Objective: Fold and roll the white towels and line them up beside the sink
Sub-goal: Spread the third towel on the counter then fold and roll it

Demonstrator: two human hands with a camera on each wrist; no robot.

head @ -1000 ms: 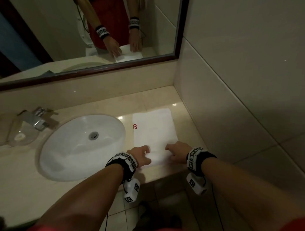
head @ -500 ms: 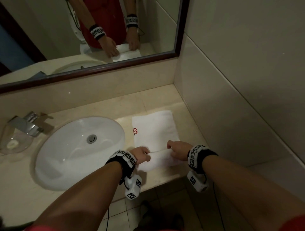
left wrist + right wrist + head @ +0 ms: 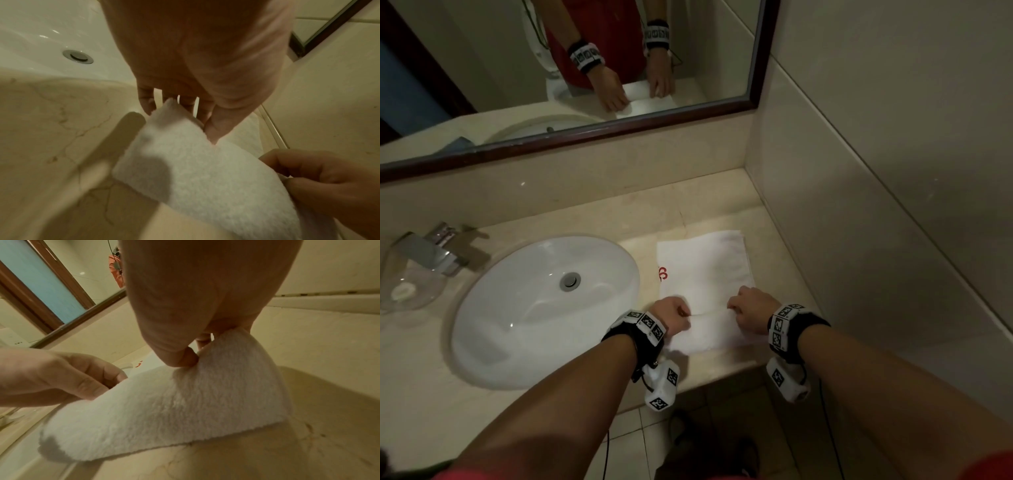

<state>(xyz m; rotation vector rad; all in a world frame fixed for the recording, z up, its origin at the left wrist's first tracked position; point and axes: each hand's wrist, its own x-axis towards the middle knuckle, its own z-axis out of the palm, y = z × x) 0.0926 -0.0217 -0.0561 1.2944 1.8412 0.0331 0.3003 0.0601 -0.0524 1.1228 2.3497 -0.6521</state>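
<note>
At lower centre, left hand (image 3: 670, 317) and right hand (image 3: 751, 310) pinch the white towel's (image 3: 703, 270) near end, rolling barely begun; no finished rolls visible.

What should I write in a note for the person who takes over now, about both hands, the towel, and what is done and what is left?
Left hand: pinches the near edge of the white towel at its left side.
Right hand: pinches the same edge at its right side.
Towel: folded into a strip on the counter, right of the sink, near end turned over into a first roll.
Done: folding; rolling has just begun.
Left: roll it to the far end and set it beside the sink. No other towel is in view.
</note>
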